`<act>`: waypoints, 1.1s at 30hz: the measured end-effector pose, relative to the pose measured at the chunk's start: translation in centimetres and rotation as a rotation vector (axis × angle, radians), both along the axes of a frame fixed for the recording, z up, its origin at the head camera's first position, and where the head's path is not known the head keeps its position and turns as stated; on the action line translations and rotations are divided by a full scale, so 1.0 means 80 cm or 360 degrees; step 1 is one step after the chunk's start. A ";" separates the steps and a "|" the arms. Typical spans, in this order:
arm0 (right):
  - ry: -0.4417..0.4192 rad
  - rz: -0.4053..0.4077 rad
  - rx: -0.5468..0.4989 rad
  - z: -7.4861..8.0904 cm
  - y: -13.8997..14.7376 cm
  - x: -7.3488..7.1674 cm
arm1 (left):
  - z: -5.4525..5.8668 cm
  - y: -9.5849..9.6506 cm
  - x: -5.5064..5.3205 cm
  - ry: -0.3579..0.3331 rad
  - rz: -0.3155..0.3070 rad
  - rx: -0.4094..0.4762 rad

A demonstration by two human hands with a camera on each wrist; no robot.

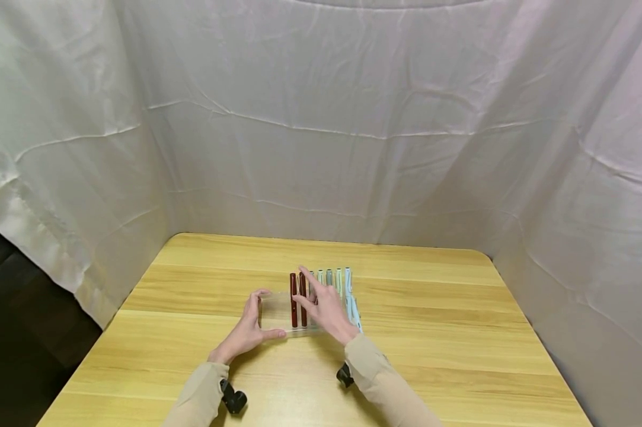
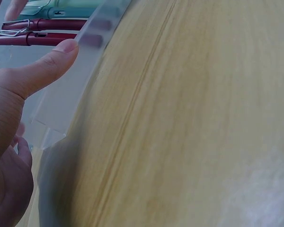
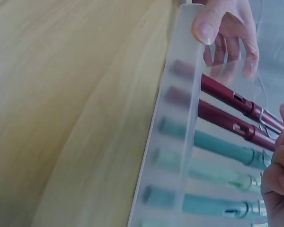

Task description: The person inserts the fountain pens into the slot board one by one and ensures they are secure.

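Observation:
My left hand (image 1: 248, 326) grips the left end of a clear plastic tray (image 1: 274, 309), thumb along the near wall and fingers at the far side. Two dark red pens (image 1: 294, 317) with wire clips lie side by side in the tray, and several teal and pale green pens (image 3: 222, 146) continue the row to their right. My right hand (image 1: 326, 305) is over the row, index finger extended near the top of the second red pen and thumb across the first. In the right wrist view its other fingers (image 3: 279, 177) are bent beside the clips.
Light blue pens (image 1: 348, 279) lie at the row's right end, one of them slanted toward me. The wooden table (image 1: 433, 356) has rounded far corners, with pale cloth (image 1: 321, 166) hanging behind and at both sides. Black wrist cameras (image 1: 233, 398) sit under the sleeves.

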State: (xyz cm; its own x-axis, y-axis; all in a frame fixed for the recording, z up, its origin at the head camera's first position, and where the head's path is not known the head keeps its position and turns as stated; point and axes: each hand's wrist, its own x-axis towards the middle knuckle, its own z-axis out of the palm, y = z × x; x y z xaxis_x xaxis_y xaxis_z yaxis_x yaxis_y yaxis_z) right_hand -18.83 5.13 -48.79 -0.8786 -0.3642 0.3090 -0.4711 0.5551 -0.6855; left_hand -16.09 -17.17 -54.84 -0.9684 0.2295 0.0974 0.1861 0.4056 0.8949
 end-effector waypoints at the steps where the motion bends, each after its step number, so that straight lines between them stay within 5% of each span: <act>1: 0.0012 -0.0006 -0.0018 0.000 0.003 0.001 | 0.000 0.000 0.000 0.0000 0.0000 -0.0003; 12: 0.0058 -0.0013 -0.0445 -0.006 0.055 0.006 | 0.002 0.001 0.001 -0.0036 0.0003 -0.0017; 17: 0.0028 -0.0169 -0.0529 -0.016 0.087 0.007 | 0.003 0.002 0.000 -0.0023 -0.0007 -0.0005; 25: -0.0207 -0.0424 -0.0646 -0.034 0.133 0.005 | 0.001 0.002 0.000 -0.0015 -0.0007 -0.0009; 33: -0.0473 -0.0342 -0.0747 -0.054 0.168 0.002 | 0.001 0.000 0.001 -0.0021 -0.0005 -0.0031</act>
